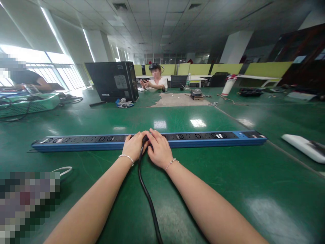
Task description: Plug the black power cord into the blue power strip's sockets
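On green tabletop [215, 189] | yellow partitions [269, 70] | left hand [134, 145], right hand [160, 149]: fingers [155, 135] clamped on plug [145, 138]

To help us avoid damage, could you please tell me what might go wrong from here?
The black cable ends between the left hand and right hand at the blue power strip; a crooked push or pull might strain it. The cable trails toward the wearer and could get snagged. No clamp shows, so the strip might slide.
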The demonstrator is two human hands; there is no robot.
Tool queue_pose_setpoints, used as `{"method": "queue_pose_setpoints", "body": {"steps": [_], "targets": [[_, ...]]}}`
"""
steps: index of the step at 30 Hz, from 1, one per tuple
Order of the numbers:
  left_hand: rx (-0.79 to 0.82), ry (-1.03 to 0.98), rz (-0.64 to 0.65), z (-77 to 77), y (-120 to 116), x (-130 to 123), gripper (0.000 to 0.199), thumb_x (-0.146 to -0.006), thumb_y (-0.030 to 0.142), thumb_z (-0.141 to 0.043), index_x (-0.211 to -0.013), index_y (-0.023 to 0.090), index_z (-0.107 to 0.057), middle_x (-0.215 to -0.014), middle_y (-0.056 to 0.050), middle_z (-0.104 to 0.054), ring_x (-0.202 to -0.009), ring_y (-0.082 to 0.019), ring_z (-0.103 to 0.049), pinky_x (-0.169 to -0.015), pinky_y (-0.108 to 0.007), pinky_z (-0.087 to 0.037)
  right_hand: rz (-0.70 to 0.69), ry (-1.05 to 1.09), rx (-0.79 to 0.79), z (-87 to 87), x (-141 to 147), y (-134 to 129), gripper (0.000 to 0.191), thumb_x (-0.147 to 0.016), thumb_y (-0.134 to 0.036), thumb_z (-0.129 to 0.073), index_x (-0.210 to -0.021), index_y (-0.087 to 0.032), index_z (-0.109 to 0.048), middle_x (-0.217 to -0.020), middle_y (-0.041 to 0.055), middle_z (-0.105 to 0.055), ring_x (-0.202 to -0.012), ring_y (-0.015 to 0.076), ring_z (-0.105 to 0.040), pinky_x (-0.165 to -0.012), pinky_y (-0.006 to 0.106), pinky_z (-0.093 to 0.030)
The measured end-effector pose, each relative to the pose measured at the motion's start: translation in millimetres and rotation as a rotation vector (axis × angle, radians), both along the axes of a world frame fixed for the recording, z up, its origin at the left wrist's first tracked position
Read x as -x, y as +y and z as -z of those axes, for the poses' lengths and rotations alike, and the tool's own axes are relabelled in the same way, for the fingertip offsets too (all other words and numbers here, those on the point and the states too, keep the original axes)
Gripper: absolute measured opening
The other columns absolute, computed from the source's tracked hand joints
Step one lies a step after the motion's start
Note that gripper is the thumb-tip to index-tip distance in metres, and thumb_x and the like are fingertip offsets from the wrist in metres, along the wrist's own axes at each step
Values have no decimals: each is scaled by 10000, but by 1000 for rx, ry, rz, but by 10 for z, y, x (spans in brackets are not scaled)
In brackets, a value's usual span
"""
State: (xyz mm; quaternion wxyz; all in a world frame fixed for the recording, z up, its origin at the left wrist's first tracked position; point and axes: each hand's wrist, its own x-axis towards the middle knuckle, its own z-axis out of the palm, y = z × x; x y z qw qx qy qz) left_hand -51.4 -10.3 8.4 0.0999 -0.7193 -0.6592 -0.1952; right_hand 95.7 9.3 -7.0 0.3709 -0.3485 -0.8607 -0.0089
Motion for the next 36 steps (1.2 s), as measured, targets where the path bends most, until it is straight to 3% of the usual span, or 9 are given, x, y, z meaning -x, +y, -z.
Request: {"method": "queue_pose_setpoints", "body": {"steps": [3, 7, 15, 20, 26, 32, 36], "targets": [[35, 16, 3, 43, 34, 48, 480, -820, 164, -399, -1298, 176, -435, -1318, -135, -531, -1204, -221, -500, -1042, -426, -308, -116, 6, -38, -8, 145, 4, 508, -843, -171, -416, -1347, -107, -420, -1422, 112, -403, -1342, 194, -298, -1102, 361, -297], [25, -10, -28, 73, 68, 82, 549, -797, 120, -385, -1345, 122, -361, -1266, -146, -574, -1134, -194, -560, -1031, -361, -324, -104, -1, -30, -28, 254, 80, 413, -869, -202, -424, -1245, -67, -526, -1327, 134, -514, -1277, 200, -414, -1095, 351, -324], [-31, -5, -69, 109, 52, 55, 426, -849, 183, -324, -1249, 155, -470, -1280, -132, -566, -1237, -219, -468, -1045, -411, -297, -61, 43, -53, -21, 315, 111, 332, -872, -181, -436, -1143, -94, -606, -1232, 115, -596, -1169, 184, -521, -1066, 320, -370], [-23, 63, -50, 123, 54, 59, 470, -798, 213, -403, -1253, 109, -456, -1263, -172, -567, -1245, -241, -458, -1030, -396, -313, -72, 113, -19, 25, 316, 153, 360, -847, -135, -443, -1182, -131, -577, -1254, 101, -565, -1184, 172, -488, -1054, 315, -383], [-52, 88, -62, 105, 35, 19, 532, -758, 259, -457, -1256, 76, -429, -1258, -181, -567, -1233, -255, -466, -1025, -395, -316, -70, 105, 43, 24, 314, 238, 396, -825, -70, -420, -1187, -129, -569, -1153, 109, -618, -1092, 187, -547, -1005, 326, -428], [-55, 52, -84, 56, 24, -39, 464, -804, 361, -463, -1215, 147, -485, -1279, -117, -567, -1218, -243, -478, -1010, -385, -328, -6, 369, -27, 0, 337, 320, 352, -860, -135, -396, -1175, -141, -551, -1152, 108, -621, -1113, 181, -552, -1005, 343, -436], [-70, 48, -86, 91, 46, -19, 539, -798, 485, -493, -1222, 153, -485, -1293, -107, -557, -1224, -241, -469, -1024, -394, -311, 53, 442, -106, -50, 111, 436, 291, -848, -214, -448, -1104, -171, -579, -1080, 93, -648, -1028, 181, -595, -960, 355, -469]]}}
